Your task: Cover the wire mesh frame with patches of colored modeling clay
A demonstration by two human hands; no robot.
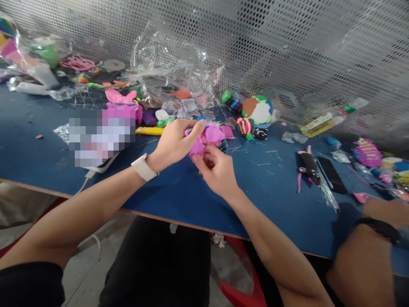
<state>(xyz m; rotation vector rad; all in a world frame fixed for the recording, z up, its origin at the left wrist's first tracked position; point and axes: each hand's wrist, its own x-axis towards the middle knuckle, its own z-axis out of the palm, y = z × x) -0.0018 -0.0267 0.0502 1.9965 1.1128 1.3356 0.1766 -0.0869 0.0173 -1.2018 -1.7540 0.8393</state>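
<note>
Head view: left grip (177, 143), right grip (219, 170) both pinching pink clay (214, 133); clear bottle (334, 118), yellowish contents.

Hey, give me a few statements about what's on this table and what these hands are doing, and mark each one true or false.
1. The left hand and right hand both touch the pinkish-purple clay. True.
2. The white band is on the right wrist. False: the white band is on the left wrist.
3. The tabletop is blue. True.
4. The bottle stands upright. False: the bottle is tilted.
5. A dark wristband circles another person's wrist. True.
</note>
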